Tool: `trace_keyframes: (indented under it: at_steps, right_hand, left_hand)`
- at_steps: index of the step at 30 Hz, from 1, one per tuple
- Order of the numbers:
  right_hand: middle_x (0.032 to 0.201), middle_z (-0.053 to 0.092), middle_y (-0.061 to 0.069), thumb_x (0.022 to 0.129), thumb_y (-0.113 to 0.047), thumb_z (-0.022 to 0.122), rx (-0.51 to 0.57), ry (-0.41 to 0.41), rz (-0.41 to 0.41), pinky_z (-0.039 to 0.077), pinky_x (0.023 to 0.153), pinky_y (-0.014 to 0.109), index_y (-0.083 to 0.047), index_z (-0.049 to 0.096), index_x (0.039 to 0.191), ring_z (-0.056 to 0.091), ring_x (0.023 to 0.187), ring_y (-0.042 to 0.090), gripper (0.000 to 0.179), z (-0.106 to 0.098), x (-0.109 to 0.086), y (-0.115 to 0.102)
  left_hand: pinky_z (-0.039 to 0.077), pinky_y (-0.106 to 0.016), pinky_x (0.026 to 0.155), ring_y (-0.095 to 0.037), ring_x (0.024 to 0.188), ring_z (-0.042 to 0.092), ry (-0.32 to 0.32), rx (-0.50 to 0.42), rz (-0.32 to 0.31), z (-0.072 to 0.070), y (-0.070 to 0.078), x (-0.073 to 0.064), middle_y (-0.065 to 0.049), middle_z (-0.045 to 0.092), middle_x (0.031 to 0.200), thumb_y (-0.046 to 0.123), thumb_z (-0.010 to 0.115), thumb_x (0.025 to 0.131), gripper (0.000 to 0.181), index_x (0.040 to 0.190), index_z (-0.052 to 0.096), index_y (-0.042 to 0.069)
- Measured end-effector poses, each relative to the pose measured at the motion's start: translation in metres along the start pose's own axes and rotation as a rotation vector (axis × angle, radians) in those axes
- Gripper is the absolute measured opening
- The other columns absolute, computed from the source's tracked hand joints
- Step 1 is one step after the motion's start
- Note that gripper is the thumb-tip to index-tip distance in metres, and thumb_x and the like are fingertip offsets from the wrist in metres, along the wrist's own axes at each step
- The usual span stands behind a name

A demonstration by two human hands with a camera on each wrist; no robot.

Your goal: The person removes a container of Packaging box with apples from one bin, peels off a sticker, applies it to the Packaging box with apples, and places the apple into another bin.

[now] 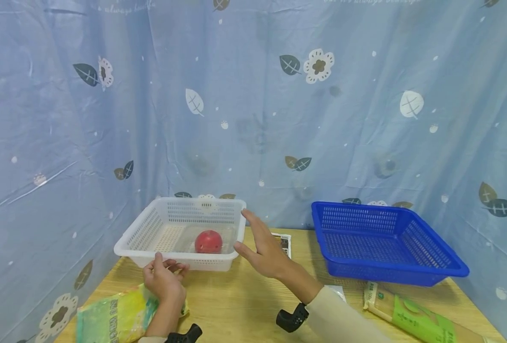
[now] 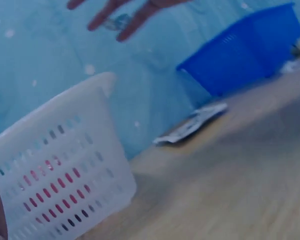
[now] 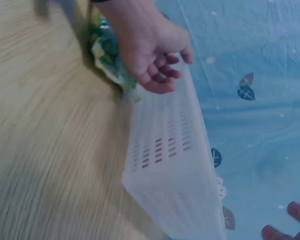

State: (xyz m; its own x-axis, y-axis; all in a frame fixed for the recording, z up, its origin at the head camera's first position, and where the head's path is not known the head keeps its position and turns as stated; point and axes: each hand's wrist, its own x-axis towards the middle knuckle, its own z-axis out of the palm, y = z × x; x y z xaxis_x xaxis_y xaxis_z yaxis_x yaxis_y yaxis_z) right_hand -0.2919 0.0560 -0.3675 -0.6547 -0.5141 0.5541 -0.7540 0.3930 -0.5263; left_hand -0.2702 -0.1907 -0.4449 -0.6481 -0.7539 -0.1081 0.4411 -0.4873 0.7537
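A white plastic basket (image 1: 180, 257) with slotted walls stands at the left back of the table. Inside it, toward the right, lies a round red object (image 1: 208, 242) beside a clear plastic tray (image 1: 184, 240). My left hand (image 1: 164, 281) is at the basket's front rim, thumb over the top and fingers curled beneath it. In the right wrist view the same left hand (image 3: 150, 55) pinches that rim. My right hand (image 1: 265, 248) is by the basket's right end, fingers extended and thumb spread, holding nothing. The left wrist view shows its fingers (image 2: 135, 22) raised above the corner.
To the right stands a blue basket (image 1: 390, 271). A green and tan long package (image 1: 424, 317) lies in front of it. Under my left forearm is a yellow-green bag (image 1: 112, 314). A small printed packet (image 1: 284, 243) lies behind my right hand. A patterned blue curtain (image 1: 253, 119) hangs behind.
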Motion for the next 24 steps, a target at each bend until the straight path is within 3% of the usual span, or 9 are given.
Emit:
trace_keyframes:
  at_steps: [3, 9, 20, 24]
  right_hand:
    - [0.167, 0.023, 0.010, 0.101, -0.041, 0.058, 0.080, -0.015, 0.093, 0.027, 0.117, 0.064, -0.017, 0.013, 0.163, 0.024, 0.152, 0.030, 0.080, 0.006, 0.008, -0.001]
    - [0.168, 0.016, 0.013, 0.101, -0.040, 0.058, 0.353, 0.018, 0.209, 0.035, 0.114, 0.062, -0.015, 0.006, 0.163, 0.028, 0.150, 0.038, 0.085, 0.018, 0.025, -0.001]
    - [0.166, 0.008, 0.024, 0.102, -0.032, 0.058, 0.690, 0.061, 0.489, 0.033, 0.115, 0.063, -0.007, 0.003, 0.162, 0.025, 0.147, 0.050, 0.085, 0.043, 0.048, -0.004]
    - [0.166, 0.010, 0.025, 0.102, -0.032, 0.059, 0.731, 0.115, 0.579, 0.020, 0.120, 0.063, -0.003, 0.004, 0.161, 0.015, 0.151, 0.048, 0.086, 0.050, 0.058, -0.009]
  left_hand:
    - [0.057, -0.032, 0.046, -0.012, 0.048, 0.055, 0.044, -0.067, -0.019, 0.001, 0.001, 0.004, -0.002, 0.055, 0.074, 0.027, 0.056, 0.104, 0.021, 0.100, 0.046, 0.010]
    - [0.059, -0.034, 0.052, -0.013, 0.053, 0.054, 0.043, -0.150, -0.058, 0.003, 0.005, 0.010, -0.001, 0.054, 0.075, 0.023, 0.058, 0.102, 0.017, 0.096, 0.049, 0.009]
    - [0.061, -0.035, 0.053, -0.016, 0.056, 0.063, 0.027, -0.110, -0.061, 0.000, 0.000, 0.009, -0.001, 0.059, 0.077, 0.024, 0.053, 0.104, 0.018, 0.097, 0.052, 0.008]
    - [0.061, -0.035, 0.052, -0.016, 0.054, 0.066, 0.011, -0.129, -0.062, 0.001, 0.002, 0.011, -0.001, 0.061, 0.074, 0.024, 0.054, 0.104, 0.018, 0.097, 0.053, 0.007]
